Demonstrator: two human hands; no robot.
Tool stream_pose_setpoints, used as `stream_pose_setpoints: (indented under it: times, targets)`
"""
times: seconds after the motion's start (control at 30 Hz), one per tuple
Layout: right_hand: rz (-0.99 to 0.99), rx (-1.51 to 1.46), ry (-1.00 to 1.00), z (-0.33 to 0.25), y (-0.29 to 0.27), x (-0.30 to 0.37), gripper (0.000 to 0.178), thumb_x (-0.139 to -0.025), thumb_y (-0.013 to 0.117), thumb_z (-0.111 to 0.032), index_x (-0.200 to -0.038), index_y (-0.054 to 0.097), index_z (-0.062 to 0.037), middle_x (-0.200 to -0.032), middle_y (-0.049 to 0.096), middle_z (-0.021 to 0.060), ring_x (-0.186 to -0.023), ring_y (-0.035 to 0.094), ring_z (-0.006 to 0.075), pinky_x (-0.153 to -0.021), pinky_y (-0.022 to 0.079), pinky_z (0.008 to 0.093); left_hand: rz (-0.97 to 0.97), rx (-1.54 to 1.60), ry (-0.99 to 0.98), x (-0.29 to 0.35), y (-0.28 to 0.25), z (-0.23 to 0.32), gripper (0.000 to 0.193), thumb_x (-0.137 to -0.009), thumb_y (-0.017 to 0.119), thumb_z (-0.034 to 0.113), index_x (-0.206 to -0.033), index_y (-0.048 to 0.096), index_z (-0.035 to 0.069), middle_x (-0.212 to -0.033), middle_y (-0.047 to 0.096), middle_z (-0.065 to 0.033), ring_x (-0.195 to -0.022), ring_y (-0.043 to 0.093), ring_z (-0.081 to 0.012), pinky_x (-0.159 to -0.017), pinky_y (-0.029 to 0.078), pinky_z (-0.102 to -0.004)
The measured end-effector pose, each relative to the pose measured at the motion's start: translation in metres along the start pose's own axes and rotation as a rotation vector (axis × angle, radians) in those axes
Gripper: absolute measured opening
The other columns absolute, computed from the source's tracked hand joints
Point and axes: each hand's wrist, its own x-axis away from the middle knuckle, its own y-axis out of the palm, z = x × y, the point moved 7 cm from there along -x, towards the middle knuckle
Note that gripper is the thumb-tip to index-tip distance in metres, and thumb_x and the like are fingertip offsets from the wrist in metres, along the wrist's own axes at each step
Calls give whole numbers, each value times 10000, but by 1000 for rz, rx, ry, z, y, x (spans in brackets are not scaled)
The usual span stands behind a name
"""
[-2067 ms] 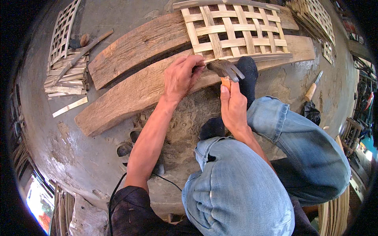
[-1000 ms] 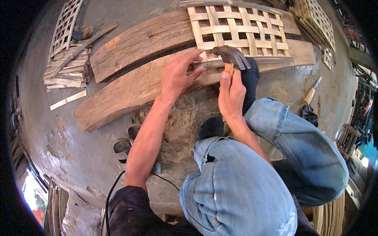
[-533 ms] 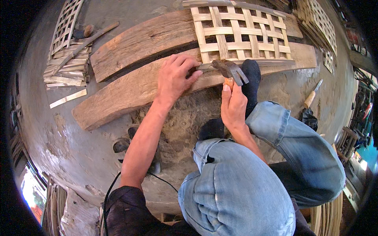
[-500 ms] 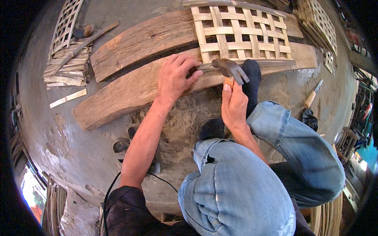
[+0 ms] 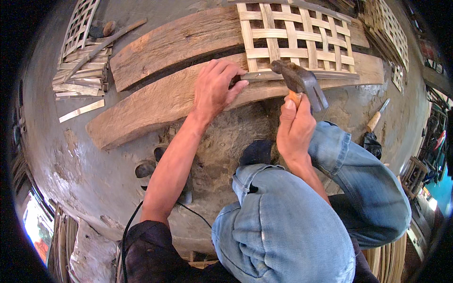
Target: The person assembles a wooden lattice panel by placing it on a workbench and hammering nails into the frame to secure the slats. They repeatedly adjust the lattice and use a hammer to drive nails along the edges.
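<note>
My right hand [image 5: 295, 129] is wrapped round the orange handle of a claw hammer [image 5: 302, 81], whose dark head is raised a little over the lower edge of a woven bamboo panel [image 5: 307, 53]. Along that edge runs a narrow bamboo strip [image 5: 330, 75]. My left hand [image 5: 214, 89] is closed at the strip's left end, thumb and forefinger pinching it. A small bright spot, perhaps a nail head, shows on the strip between hand and hammer. The panel lies across two thick wooden planks [image 5: 146, 111].
Bamboo slats [image 5: 82, 75] with a stick on top are piled at the far left, beside another woven panel [image 5: 80, 28]. More panels [image 5: 389, 35] are stacked at the far right. A wooden-handled knife [image 5: 375, 120] lies on the floor at right. A black cable [image 5: 194, 212] crosses near my left arm.
The hammer has lifted off the strip and moved slightly right with my right hand. My left hand keeps its place at the strip's end. The view has shifted a little.
</note>
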Motion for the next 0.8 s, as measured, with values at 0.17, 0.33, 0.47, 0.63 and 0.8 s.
stream_pose_setpoints:
  times: [0.17,0.33,0.47,0.63,0.8]
  targets:
    - [-86,58,16,3,10,-13,276,-1056,451,-275,-973,523,-22,-709,569,195,-606,566,389,-576,445,470,-6,-17,5,1,0,-2,253,-753,794,203,-936,679,71,-974,688,-74,-936,622,-302,-832,483,-417]
    - [-53,37,81,1,3,-17,213,-1014,498,-176,-1109,532,12,-798,629,279,-777,633,490,-624,470,538,-1,19,23,-1,3,-2,255,-754,788,191,-944,663,78,-964,660,-70,-973,599,-288,-850,482,-412]
    - [-231,115,61,-17,4,-25,200,-1025,489,-184,-1049,533,10,-765,622,238,-714,624,427,-607,469,483,-9,7,-1,4,3,-7,254,-753,786,188,-942,660,73,-960,658,-74,-965,600,-293,-851,481,-418]
    - [-182,115,101,-5,8,-30,229,-1029,489,-218,-1039,554,1,-796,628,241,-754,617,426,-631,473,482,22,26,42,1,5,-7,276,-735,798,216,-918,664,61,-956,682,-93,-939,625,-312,-829,490,-420]
    - [-148,-25,280,4,-3,-29,297,-1049,460,-273,-1059,577,0,-738,618,216,-649,636,395,-600,478,476,35,-6,12,6,-1,-7,260,-738,795,199,-917,660,66,-948,674,-86,-951,619,-305,-841,490,-422]
